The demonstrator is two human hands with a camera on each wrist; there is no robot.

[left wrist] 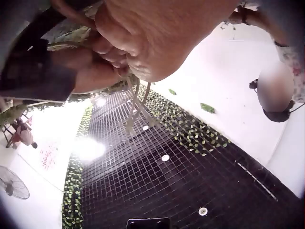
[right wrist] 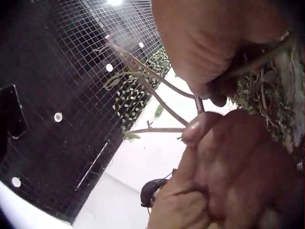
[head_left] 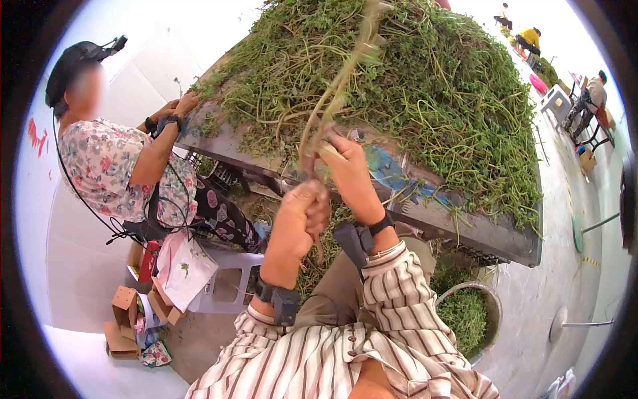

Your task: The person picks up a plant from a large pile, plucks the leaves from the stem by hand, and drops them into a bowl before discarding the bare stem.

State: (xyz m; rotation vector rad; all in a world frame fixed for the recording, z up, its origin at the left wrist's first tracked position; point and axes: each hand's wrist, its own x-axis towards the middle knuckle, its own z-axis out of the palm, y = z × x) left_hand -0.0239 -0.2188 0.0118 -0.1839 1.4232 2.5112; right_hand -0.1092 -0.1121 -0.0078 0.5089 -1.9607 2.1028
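Observation:
Just in front of the table's near edge, my left hand (head_left: pixel 302 216) has its fingers curled round the lower part of a few long plant stems (head_left: pixel 342 80). Right above it, my right hand (head_left: pixel 349 173) grips the same stems. Their long ends, blurred, reach up over the heap of leafy green plants (head_left: pixel 425 86). In the right wrist view the two hands are close together, with branching stems (right wrist: pixel 159 100) sticking out between them. Thin stem ends (left wrist: pixel 137 100) hang beneath the fingers in the left wrist view.
The heap covers much of the dark table (head_left: pixel 492 239). A person (head_left: pixel 119 153) sits at the left, hands at the table edge. A round bucket (head_left: pixel 495 312) of greens stands low right. Cardboard boxes (head_left: pixel 123 302) and a pale plastic stool (head_left: pixel 229 263) are at the left.

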